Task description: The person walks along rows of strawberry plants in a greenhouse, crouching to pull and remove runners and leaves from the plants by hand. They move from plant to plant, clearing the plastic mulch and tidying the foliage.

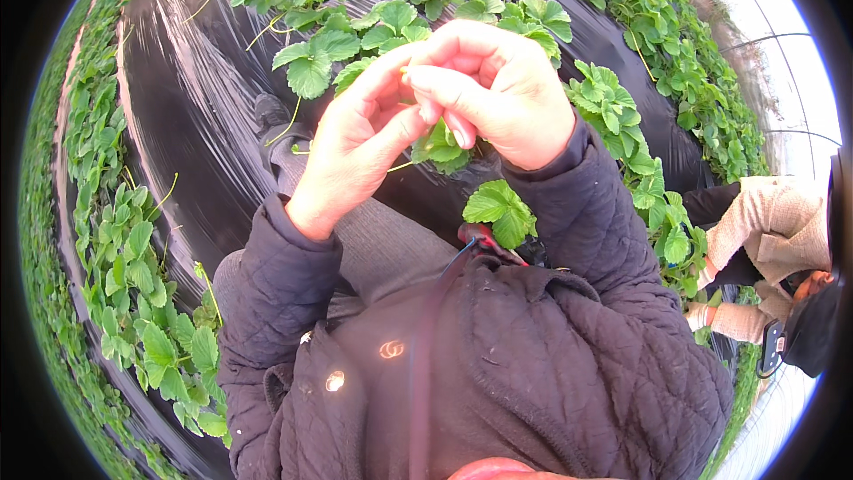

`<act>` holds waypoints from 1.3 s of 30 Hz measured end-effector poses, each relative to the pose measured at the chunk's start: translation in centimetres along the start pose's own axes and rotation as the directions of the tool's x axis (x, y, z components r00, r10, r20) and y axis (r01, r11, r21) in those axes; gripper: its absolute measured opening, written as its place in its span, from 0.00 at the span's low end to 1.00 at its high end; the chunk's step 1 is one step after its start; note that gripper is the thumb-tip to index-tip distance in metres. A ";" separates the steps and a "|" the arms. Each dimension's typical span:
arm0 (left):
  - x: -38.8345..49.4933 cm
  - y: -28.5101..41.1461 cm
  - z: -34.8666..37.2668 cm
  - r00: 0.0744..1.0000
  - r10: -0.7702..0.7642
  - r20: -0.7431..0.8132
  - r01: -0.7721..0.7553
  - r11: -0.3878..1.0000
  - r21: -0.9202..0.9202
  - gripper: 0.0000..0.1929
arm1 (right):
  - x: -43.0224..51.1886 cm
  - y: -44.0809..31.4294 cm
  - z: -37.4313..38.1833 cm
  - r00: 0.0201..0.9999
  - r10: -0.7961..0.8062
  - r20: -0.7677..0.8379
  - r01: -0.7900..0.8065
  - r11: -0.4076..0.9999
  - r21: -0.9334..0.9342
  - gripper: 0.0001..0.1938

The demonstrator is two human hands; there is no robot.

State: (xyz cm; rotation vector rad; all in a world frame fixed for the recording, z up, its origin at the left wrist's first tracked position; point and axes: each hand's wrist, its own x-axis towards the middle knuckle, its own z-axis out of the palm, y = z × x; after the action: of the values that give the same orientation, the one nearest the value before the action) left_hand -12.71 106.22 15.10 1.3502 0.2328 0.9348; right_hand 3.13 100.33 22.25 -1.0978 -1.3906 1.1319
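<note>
My left hand (363,140) and my right hand (503,90) meet at the fingertips over the strawberry plants (396,17). At the tip of my right thumb, a tiny yellow piece (404,71) shows, pinched against the fingers; what it is cannot be made out. The left fingers curl up to the same spot, with the left thumb touching or close to the right fingers. Whether they grip anything is hidden. Below the hands, strawberry leaves (443,150) show, and another leaf (500,210) rises near my right sleeve.
Black plastic mulch (193,127) covers the beds. More rows of strawberry plants run along the left (136,260) and upper right (673,47). Close by on the right, another person (766,227) in beige sleeves leans over the plants. My grey trouser leg (393,247) lies beneath my arms.
</note>
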 end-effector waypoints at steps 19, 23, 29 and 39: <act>2.2 -2.6 1.4 0.999 0.009 -0.053 -0.005 0.998 0.062 0.20 | -5.5 10.8 -8.3 0.879 0.009 -0.476 -0.193 0.921 -0.339 0.10; 1.8 -3.2 1.3 0.999 -0.034 -0.007 0.035 0.992 0.121 0.28 | -5.0 5.5 -8.7 0.768 -0.092 -0.634 0.011 0.991 -0.131 0.13; -0.3 -2.9 2.2 0.952 -0.279 0.128 0.293 0.951 -0.101 0.31 | -1.3 4.7 -2.3 0.966 0.084 -0.246 -0.111 0.989 -0.098 0.14; -8.4 0.1 -16.6 0.672 0.012 -0.741 0.079 0.993 0.088 0.16 | -7.6 15.4 -3.6 0.963 0.249 0.105 -0.009 0.419 -0.908 0.10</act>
State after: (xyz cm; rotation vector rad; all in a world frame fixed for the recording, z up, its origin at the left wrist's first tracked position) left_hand -28.65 112.48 7.88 0.9845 0.9525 1.4313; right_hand 8.33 95.49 6.16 -1.9083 -2.2511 0.5205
